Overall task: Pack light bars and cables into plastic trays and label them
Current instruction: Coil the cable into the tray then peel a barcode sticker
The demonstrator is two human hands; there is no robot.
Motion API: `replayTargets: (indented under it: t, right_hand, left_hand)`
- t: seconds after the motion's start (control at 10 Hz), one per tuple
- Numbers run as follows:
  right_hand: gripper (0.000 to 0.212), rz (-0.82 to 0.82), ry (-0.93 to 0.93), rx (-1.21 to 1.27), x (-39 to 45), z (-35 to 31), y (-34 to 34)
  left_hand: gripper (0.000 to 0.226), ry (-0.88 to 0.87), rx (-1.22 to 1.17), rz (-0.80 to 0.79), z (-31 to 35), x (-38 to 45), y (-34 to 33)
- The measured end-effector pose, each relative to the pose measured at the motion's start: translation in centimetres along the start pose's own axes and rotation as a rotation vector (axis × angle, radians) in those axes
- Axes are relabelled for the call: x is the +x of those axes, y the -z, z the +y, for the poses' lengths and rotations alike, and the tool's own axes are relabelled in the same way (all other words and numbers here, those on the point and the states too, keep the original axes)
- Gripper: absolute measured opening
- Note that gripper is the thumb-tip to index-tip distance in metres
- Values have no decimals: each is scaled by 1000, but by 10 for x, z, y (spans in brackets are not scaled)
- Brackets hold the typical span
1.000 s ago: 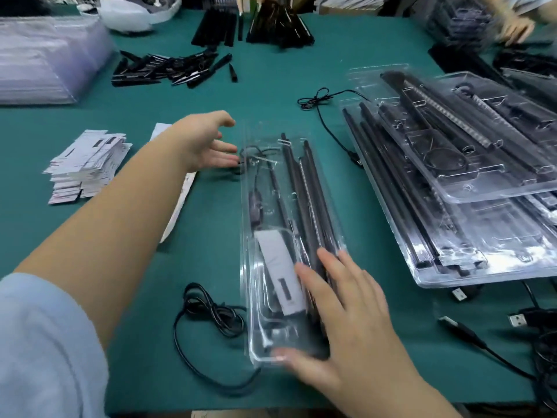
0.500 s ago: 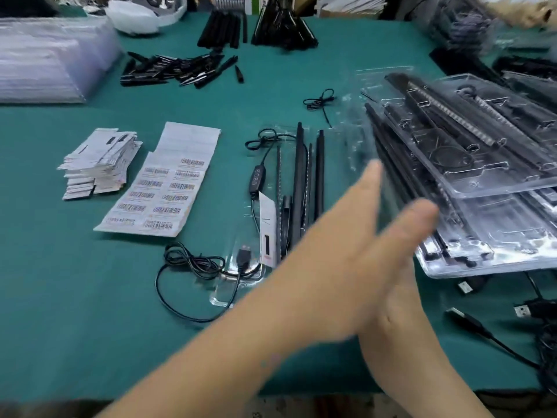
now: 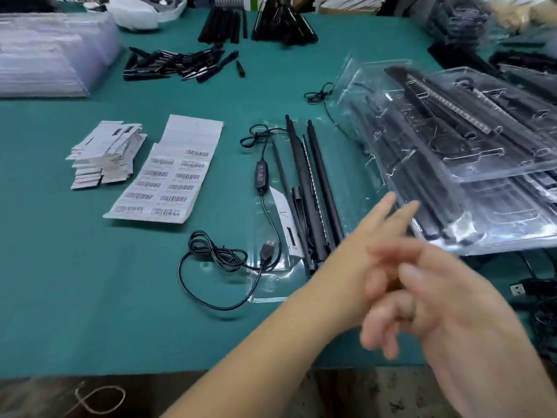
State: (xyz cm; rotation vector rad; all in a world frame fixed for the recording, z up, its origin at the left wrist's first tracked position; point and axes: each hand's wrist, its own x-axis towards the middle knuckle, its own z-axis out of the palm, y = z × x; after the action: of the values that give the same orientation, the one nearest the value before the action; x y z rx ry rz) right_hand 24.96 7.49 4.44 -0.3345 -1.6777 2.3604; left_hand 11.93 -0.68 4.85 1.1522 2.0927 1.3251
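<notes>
- We see a clear plastic blister tray (image 3: 272,285) lying open on the teal table cover (image 3: 90,282), centre of view.
- In it: long black light bars (image 3: 304,188) side by side, a black cable with inline controller (image 3: 261,175), a white card insert (image 3: 284,221). The USB plug (image 3: 267,248) sits at the tray's near end.
- A coiled black cable bundle (image 3: 211,251) lies just left of the tray, looping over its near-left corner.
- Right side: a stack of packed clear trays (image 3: 470,176), each holding black bars and cables; the top one (image 3: 497,122) sits skewed across the lower ones.
- Sheet of white barcode labels (image 3: 171,179) left of the open tray; pile of small white printed cards (image 3: 105,152) further left.
- Far side: loose short black parts (image 3: 180,66), a bundle of black bars (image 3: 224,25), a stack of empty clear trays (image 3: 48,52) at far left.
- Left hand (image 3: 367,245): fingers straight, empty, above the tray's near-right corner. Right hand (image 3: 422,300): motion-blurred, fingers loosely bent, empty, overlapping the left.
- Versus 1 s ago: the tray was closed, with both hands pressing on it. Now its lid side is swung out right.
- Versus 0.5 s ago: hands are lower and nearer to us; tray contents unchanged.
</notes>
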Motion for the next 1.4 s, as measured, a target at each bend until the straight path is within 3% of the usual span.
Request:
replayTargets:
  t: [0.1, 0.2, 0.3, 0.4, 0.5, 0.6, 0.7, 0.8, 0.9, 1.0, 1.1, 1.2, 1.3, 1.4]
  right_hand:
    - [23, 45, 70, -74, 52, -5, -51]
    - [43, 210, 297, -410, 65, 13, -60]
    - [36, 319, 413, -679, 89, 19, -70]
    - [32, 126, 243, -1455, 121, 22, -78]
    - [36, -5, 22, -1668, 141, 26, -85]
    - [19, 69, 62, -1595, 150, 22, -78]
    - [19, 122, 221, -1372, 156, 17, -64]
    - [21, 71, 275, -1036, 158, 15, -63]
    - [27, -35, 179, -814, 159, 18, -62]
    - [12, -117, 182, -679, 154, 22, -56]
    - [29, -204, 277, -847, 151, 27, -50]
    - [37, -132, 309, -834, 153, 31, -52]
    - [37, 48, 250, -636, 155, 32, -51]
    - [27, 163, 202, -449, 159, 31, -48]
  left_hand:
    - [49, 82, 269, 176, -8, -20, 30]
    - [41, 179, 547, 410, -28, -55, 70]
    - [43, 412, 531, 459, -43, -75, 104]
    - [31, 567, 579, 317, -58, -62, 130]
    - [27, 575, 546, 223, -65, -35, 145]
    - [35, 518, 517, 205, -67, -8, 147]
    - [30, 418, 330, 268, -70, 9, 140]
    - [21, 384, -45, 282, -71, 14, 131]
    - [8, 356, -256, 291, -78, 12, 133]
    - [8, 445, -102, 448, -90, 1, 153]
    - [11, 612, 267, 621, -104, -11, 169]
    - [38, 529, 577, 633, -98, -20, 174]
    - [46, 308, 413, -34, -78, -31, 175]
    - [46, 382, 504, -476, -78, -33, 158]
